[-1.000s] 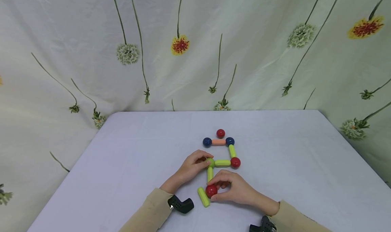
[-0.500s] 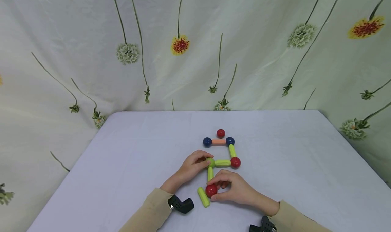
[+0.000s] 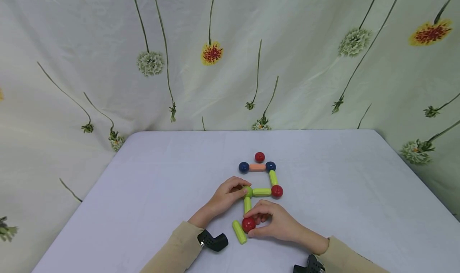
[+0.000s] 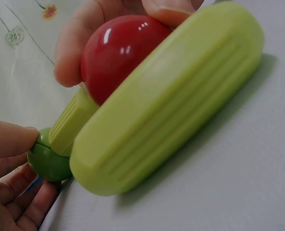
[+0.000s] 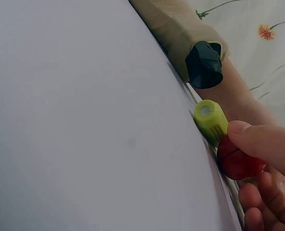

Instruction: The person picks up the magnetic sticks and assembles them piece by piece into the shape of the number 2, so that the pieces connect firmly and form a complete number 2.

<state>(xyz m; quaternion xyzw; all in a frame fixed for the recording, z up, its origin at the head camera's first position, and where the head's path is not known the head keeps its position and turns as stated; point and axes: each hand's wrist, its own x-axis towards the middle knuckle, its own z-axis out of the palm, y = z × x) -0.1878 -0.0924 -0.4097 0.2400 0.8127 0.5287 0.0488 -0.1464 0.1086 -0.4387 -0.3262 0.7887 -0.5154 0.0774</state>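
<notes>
My left hand (image 3: pixel 225 196) pinches a green ball (image 4: pixel 50 156) between thumb and fingers. From that ball one yellow-green rod (image 3: pixel 262 192) runs right to a red ball (image 3: pixel 277 191), and a second rod (image 3: pixel 247 204) runs toward me. At the near end of the second rod, my right hand (image 3: pixel 274 222) pinches another red ball (image 3: pixel 248 224) with thumb and index finger. A loose-looking yellow-green rod (image 4: pixel 169 101) lies slantwise on the table, right beside this red ball. Its flat end shows a small silvery disc in the right wrist view.
Farther back, a yellow-green rod (image 3: pixel 273 178) leads to a dark blue ball (image 3: pixel 270 166). A salmon rod (image 3: pixel 257 167) joins it to another blue ball (image 3: pixel 243 167). Behind them sits a single red ball (image 3: pixel 259 157). A white cloth covers the table (image 3: pixel 341 177); a flowered curtain (image 3: pixel 298 57) hangs behind.
</notes>
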